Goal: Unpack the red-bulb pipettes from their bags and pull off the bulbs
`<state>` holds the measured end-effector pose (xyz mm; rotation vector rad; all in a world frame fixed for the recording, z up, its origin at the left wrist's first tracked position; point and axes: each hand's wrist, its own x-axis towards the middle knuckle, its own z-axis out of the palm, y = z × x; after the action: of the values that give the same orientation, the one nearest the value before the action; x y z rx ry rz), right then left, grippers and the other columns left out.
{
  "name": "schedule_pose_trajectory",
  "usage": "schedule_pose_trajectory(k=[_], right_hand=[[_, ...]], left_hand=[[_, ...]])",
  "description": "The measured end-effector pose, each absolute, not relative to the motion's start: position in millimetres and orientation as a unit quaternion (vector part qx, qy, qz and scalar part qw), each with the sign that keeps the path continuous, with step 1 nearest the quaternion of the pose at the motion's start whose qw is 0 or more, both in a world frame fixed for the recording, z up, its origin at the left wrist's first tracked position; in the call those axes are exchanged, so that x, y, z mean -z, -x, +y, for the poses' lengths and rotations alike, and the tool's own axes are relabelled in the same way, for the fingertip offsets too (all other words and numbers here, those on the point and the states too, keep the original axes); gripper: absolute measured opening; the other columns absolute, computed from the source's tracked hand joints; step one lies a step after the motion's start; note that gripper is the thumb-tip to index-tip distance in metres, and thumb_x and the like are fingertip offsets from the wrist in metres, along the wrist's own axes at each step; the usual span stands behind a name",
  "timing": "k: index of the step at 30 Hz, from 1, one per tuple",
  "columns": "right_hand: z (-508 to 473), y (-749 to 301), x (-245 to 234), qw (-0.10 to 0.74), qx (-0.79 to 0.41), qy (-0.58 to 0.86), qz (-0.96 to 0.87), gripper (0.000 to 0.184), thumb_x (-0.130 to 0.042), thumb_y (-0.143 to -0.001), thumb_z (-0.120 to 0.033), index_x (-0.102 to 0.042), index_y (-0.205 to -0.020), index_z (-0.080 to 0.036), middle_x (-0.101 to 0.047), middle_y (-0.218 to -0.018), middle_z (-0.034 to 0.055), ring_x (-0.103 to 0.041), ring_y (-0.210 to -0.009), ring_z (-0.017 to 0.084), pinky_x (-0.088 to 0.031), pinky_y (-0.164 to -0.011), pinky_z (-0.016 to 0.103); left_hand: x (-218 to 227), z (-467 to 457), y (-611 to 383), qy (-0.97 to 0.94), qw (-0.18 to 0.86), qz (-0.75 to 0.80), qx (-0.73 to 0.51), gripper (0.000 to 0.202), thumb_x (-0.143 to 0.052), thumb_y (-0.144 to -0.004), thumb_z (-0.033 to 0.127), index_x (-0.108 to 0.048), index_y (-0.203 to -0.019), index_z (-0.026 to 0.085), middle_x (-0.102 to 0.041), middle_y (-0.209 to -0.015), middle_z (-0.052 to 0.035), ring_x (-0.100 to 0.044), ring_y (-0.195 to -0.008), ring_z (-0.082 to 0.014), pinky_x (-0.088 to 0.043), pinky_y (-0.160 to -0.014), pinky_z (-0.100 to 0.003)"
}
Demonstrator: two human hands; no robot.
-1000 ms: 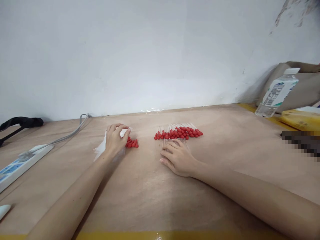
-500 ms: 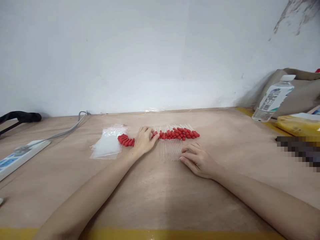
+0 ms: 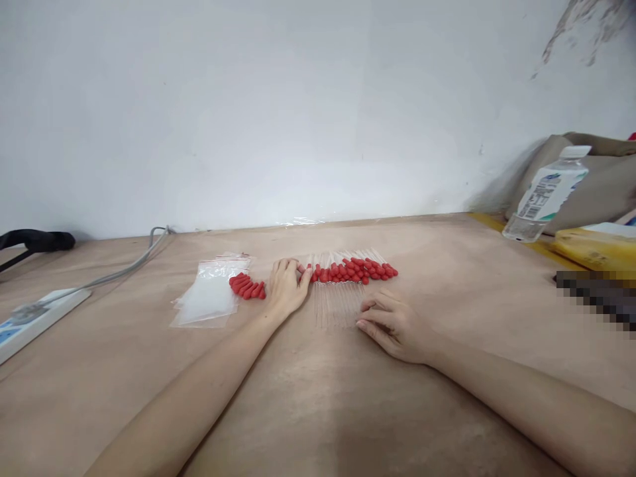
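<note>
Red bulbs (image 3: pixel 243 286) in two groups, left hand (image 3: pixel 287 286), right hand (image 3: pixel 397 328), one bottle (image 3: pixel 546 195)

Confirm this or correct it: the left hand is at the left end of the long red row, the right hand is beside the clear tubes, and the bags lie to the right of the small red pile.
Not right: in the head view, the bags lie to the left of the small red pile. The rest stands.
</note>
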<state>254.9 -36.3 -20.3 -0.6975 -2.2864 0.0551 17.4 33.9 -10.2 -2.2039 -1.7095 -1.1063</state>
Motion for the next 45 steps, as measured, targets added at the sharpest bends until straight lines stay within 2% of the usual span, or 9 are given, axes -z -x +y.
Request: schedule_pose_trajectory(k=[5,7,11,15,20,30,36,42,45], right_hand=[[-35.6,-255.3,21.5,0.381,-0.020,0.278,-0.881,0.014,-0.048,-0.083,-0.021,-0.060,-0.076,-0.018,-0.056,-0.082,0.0055,-0.050,-0.072,0.014,-0.043,-0.067,0.030],[-35.4,-255.2,21.8,0.405,-0.009,0.280,-0.870,0.012,-0.049,-0.081,-0.019,-0.061,-0.084,-0.018,-0.055,-0.086,0.0064,-0.052,-0.076,0.015,-0.045,-0.069,0.031],[-35.9,-256.4,18.7,0.478,0.052,0.318,-0.817,0.038,-0.051,-0.080,-0.018,-0.048,-0.117,-0.017,-0.050,-0.109,0.0127,-0.049,-0.102,0.021,-0.044,-0.086,0.037],[-39.3,-257.8,12.5,0.461,0.115,0.322,-0.819,0.056,-0.056,-0.078,-0.027,-0.035,-0.129,-0.017,-0.044,-0.123,0.0150,-0.042,-0.115,0.025,-0.038,-0.094,0.042],[-43.3,-254.1,12.5,0.390,0.128,0.267,-0.872,0.047,-0.056,-0.079,-0.034,-0.045,-0.122,-0.018,-0.050,-0.122,0.0120,-0.043,-0.115,0.024,-0.037,-0.095,0.044],[-31.6,-240.6,21.1,0.385,0.104,0.271,-0.876,0.019,-0.051,-0.084,-0.026,-0.059,-0.100,-0.019,-0.065,-0.094,0.0044,-0.053,-0.097,0.018,-0.037,-0.091,0.040],[-32.6,-238.2,19.0,0.374,0.092,0.264,-0.884,0.017,-0.050,-0.085,-0.026,-0.062,-0.095,-0.020,-0.066,-0.089,0.0036,-0.053,-0.094,0.019,-0.035,-0.091,0.040],[-34.2,-237.8,17.5,0.364,0.089,0.245,-0.894,0.019,-0.050,-0.084,-0.028,-0.062,-0.098,-0.021,-0.065,-0.089,0.0034,-0.053,-0.093,0.017,-0.037,-0.089,0.038],[-35.3,-237.8,15.7,0.352,0.083,0.255,-0.897,0.024,-0.052,-0.082,-0.034,-0.061,-0.099,-0.020,-0.065,-0.092,0.0045,-0.053,-0.095,0.019,-0.037,-0.089,0.039]], left_hand=[[10.8,32.1,-14.3,0.700,0.095,-0.543,0.454,0.012,-0.044,-0.083,0.028,-0.048,-0.080,0.017,-0.056,-0.092,-0.0091,-0.048,-0.094,-0.0235,-0.039,-0.084,-0.039],[11.2,27.3,-13.1,0.694,0.095,-0.540,0.466,0.012,-0.041,-0.085,0.027,-0.047,-0.084,0.016,-0.055,-0.092,-0.0094,-0.049,-0.093,-0.0227,-0.039,-0.083,-0.039],[11.1,0.1,-8.8,0.723,0.063,-0.506,0.466,0.012,-0.040,-0.087,0.027,-0.047,-0.088,0.017,-0.056,-0.088,-0.0055,-0.052,-0.087,-0.0190,-0.042,-0.079,-0.034],[8.6,-37.3,-1.9,0.817,0.021,-0.417,0.397,0.008,-0.043,-0.086,0.022,-0.048,-0.091,0.018,-0.056,-0.087,-0.0041,-0.052,-0.086,-0.0177,-0.042,-0.077,-0.032],[7.3,-53.1,0.4,0.863,0.004,-0.350,0.364,0.007,-0.045,-0.084,0.017,-0.048,-0.091,0.018,-0.057,-0.087,-0.0041,-0.051,-0.086,-0.0168,-0.042,-0.077,-0.031],[4.6,-49.5,-2.9,0.875,-0.029,-0.315,0.367,0.012,-0.046,-0.083,0.014,-0.049,-0.094,0.018,-0.058,-0.090,-0.0048,-0.053,-0.087,-0.0163,-0.044,-0.079,-0.033],[3.2,-47.4,-12.0,0.886,0.002,-0.296,0.357,0.042,-0.059,-0.077,0.026,-0.048,-0.116,0.016,-0.056,-0.113,-0.0106,-0.049,-0.109,-0.0221,-0.041,-0.093,-0.039],[7.9,-42.7,-22.9,0.897,0.057,-0.238,0.368,0.015,-0.057,-0.080,0.022,-0.062,-0.093,0.019,-0.068,-0.092,-0.0047,-0.060,-0.092,-0.0180,-0.046,-0.087,-0.037],[7.7,-42.9,-23.4,0.896,0.067,-0.239,0.368,0.014,-0.056,-0.080,0.021,-0.062,-0.093,0.019,-0.069,-0.091,-0.0042,-0.062,-0.089,-0.0174,-0.046,-0.087,-0.037]])
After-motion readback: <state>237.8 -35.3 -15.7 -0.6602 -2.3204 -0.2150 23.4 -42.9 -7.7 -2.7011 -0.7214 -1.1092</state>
